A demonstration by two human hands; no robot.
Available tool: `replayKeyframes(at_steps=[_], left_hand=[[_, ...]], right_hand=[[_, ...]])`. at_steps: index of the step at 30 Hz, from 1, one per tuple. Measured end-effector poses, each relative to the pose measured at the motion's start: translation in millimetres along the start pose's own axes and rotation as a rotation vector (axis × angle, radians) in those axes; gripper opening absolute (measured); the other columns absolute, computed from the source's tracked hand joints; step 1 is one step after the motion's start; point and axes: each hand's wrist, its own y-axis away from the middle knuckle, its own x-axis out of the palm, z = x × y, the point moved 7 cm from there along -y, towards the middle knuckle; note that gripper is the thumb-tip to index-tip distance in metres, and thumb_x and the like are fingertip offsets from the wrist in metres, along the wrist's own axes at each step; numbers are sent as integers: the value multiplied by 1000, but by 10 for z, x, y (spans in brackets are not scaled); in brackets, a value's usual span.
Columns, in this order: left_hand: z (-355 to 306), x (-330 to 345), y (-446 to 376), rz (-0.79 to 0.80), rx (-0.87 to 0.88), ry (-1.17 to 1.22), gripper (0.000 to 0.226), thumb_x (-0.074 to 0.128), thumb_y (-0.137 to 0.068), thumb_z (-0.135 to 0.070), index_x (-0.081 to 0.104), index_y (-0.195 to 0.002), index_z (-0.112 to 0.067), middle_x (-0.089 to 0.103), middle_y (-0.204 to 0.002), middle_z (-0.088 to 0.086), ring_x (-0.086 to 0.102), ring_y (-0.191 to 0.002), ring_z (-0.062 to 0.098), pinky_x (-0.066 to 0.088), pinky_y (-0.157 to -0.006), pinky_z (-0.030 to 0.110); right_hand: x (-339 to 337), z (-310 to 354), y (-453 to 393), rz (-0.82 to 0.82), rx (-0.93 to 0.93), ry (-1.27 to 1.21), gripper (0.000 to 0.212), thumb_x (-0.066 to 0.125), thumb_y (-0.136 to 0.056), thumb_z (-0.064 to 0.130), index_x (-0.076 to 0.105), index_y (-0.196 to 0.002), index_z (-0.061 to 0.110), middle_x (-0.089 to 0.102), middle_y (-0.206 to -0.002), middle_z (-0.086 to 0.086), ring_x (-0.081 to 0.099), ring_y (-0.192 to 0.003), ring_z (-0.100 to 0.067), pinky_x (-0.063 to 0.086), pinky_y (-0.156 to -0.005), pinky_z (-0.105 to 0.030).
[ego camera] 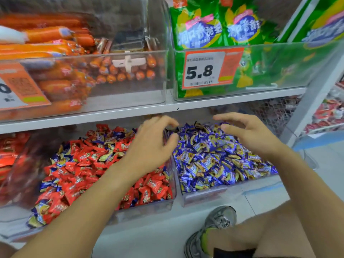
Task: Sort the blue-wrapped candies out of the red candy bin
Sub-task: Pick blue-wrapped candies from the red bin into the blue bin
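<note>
A clear bin of red-wrapped candies (89, 164) stands on the low shelf at left, with several blue-wrapped candies (98, 136) mixed in along its back and left side. Right beside it stands a clear bin of blue-wrapped candies (214, 157). My left hand (154, 144) hovers over the wall between the two bins, fingers loosely curled, nothing visible in it. My right hand (247, 133) hovers over the back of the blue bin, fingers spread and relaxed, holding nothing.
The white shelf edge (130, 112) runs close above both hands. On it stand a bin of orange sausages (65, 71) and a bin of green snack bags (242, 34) with a 5.8 price tag (202, 69). My shoe (214, 228) and knee are at bottom right.
</note>
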Motion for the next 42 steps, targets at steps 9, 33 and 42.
replayKeyframes(at_steps=[9,33,42], left_hand=[[1126,-318,625,209,-199,-221,56,51,-83,-61,58,-125,-24,59,-126,-4,54,-117,19,44,-101,39],[1670,-855,758,227,-282,4,49,82,-74,-36,61,-117,-42,64,-102,-18,59,-89,-5,50,-81,19],[1535,-788,704,189,-276,-152,26,67,-85,-48,75,-99,-29,69,-90,-15,60,-80,0,53,-80,28]], right_hand=[[986,825,49,141,-326,214,16,64,-93,14,70,-102,27,69,-99,8,63,-90,-5,49,-83,-19],[2164,820,-659,485,-218,740,68,85,-73,31,54,-133,33,63,-114,9,63,-88,-7,46,-74,-15],[2163,774,-643,437,-258,763,20,73,-84,28,72,-104,30,71,-97,14,64,-88,-3,50,-82,-21]])
